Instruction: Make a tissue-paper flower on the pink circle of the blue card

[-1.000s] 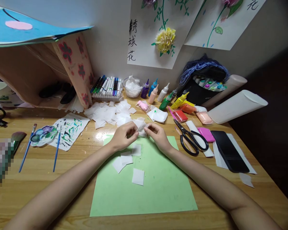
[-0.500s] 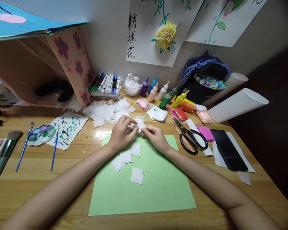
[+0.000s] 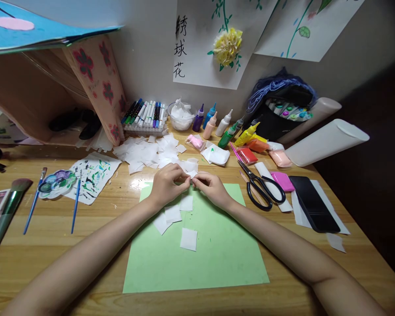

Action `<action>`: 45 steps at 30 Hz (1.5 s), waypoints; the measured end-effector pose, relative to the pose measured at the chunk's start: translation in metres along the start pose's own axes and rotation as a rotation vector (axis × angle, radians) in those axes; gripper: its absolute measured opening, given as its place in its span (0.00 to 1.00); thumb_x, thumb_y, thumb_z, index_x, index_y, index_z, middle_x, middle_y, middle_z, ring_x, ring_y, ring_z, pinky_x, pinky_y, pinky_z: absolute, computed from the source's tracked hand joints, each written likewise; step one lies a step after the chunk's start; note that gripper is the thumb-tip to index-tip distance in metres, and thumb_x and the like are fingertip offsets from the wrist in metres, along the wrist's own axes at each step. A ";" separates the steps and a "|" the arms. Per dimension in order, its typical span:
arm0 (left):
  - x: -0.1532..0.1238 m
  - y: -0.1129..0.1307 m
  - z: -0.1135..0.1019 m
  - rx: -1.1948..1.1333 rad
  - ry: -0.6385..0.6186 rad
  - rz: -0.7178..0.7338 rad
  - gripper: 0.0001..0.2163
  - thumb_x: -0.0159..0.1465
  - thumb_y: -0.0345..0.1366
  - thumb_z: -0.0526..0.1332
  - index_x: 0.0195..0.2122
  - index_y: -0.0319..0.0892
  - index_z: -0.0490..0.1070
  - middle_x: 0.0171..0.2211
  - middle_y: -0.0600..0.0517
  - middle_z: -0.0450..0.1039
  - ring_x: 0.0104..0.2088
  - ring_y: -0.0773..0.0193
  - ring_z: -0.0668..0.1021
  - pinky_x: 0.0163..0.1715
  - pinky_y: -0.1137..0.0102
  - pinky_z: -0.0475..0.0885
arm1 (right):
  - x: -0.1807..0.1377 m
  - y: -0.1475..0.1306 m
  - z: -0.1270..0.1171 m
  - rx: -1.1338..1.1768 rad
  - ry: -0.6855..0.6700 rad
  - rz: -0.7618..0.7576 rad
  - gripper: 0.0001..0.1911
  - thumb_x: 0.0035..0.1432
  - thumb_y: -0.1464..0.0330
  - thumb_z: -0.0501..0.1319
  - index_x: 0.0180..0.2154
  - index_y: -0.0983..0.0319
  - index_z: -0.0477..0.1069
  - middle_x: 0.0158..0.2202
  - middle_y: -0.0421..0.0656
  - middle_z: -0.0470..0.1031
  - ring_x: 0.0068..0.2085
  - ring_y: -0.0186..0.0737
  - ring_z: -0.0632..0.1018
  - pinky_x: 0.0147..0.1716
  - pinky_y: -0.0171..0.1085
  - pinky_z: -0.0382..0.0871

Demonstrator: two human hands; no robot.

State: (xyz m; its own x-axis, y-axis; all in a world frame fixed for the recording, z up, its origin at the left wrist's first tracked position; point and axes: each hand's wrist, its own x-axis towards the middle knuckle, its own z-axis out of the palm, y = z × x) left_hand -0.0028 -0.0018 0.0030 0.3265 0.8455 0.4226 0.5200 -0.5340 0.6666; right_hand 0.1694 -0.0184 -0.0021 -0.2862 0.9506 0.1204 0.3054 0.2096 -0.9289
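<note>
My left hand (image 3: 170, 184) is closed in a pinch at the far edge of a green sheet of paper (image 3: 224, 254). Facing it, my right hand (image 3: 212, 188) pinches too, the fingertips of both almost meeting. Between them a small piece of white paper (image 3: 192, 173) shows, mostly covered by the fingers. Several white paper squares (image 3: 188, 239) lie on the green sheet, some overlapping beside my left wrist. Just beyond my left hand spreads a loose pile of white paper squares (image 3: 141, 151).
Black-handled scissors (image 3: 260, 186) and a phone (image 3: 314, 204) lie on the right. Paint bottles (image 3: 224, 123), markers (image 3: 148, 115) and a bowl of white scraps (image 3: 181, 116) line the back. Paintbrushes (image 3: 75, 204) and a paint-stained paper (image 3: 95, 177) are on the left.
The fingers of both hands have drawn together around the white paper, and the left fingers have curled in. Less of the paper shows now. The squares on the green sheet lie as before.
</note>
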 end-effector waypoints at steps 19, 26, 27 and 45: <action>0.002 -0.003 0.000 -0.204 -0.059 -0.098 0.05 0.56 0.35 0.61 0.27 0.40 0.75 0.24 0.52 0.68 0.26 0.68 0.69 0.25 0.73 0.64 | 0.000 0.002 0.002 0.006 0.019 0.028 0.11 0.56 0.63 0.58 0.27 0.63 0.71 0.25 0.40 0.68 0.27 0.33 0.66 0.27 0.33 0.58; 0.003 -0.003 0.000 -0.191 -0.065 -0.077 0.06 0.57 0.35 0.61 0.27 0.40 0.74 0.24 0.52 0.68 0.27 0.68 0.69 0.25 0.73 0.63 | 0.000 0.000 0.002 0.019 0.037 0.038 0.12 0.55 0.63 0.59 0.25 0.63 0.70 0.24 0.40 0.67 0.26 0.33 0.65 0.26 0.33 0.57; 0.003 -0.002 0.000 -0.181 -0.068 -0.069 0.06 0.57 0.35 0.60 0.27 0.40 0.74 0.25 0.52 0.68 0.27 0.68 0.69 0.25 0.73 0.64 | 0.000 0.000 0.002 0.023 0.041 0.042 0.12 0.55 0.63 0.59 0.24 0.63 0.70 0.23 0.39 0.66 0.26 0.33 0.65 0.26 0.33 0.57; 0.001 0.002 -0.001 0.000 0.019 -0.041 0.06 0.60 0.35 0.56 0.28 0.40 0.69 0.28 0.52 0.68 0.29 0.67 0.69 0.28 0.72 0.63 | 0.001 0.001 0.001 0.046 0.081 0.049 0.12 0.56 0.62 0.58 0.26 0.63 0.70 0.24 0.39 0.67 0.26 0.33 0.66 0.25 0.33 0.58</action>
State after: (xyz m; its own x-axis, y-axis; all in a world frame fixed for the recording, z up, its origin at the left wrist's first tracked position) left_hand -0.0022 -0.0020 0.0056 0.2898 0.8664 0.4066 0.5323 -0.4990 0.6838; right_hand 0.1681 -0.0176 -0.0033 -0.1972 0.9752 0.1006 0.2744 0.1534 -0.9493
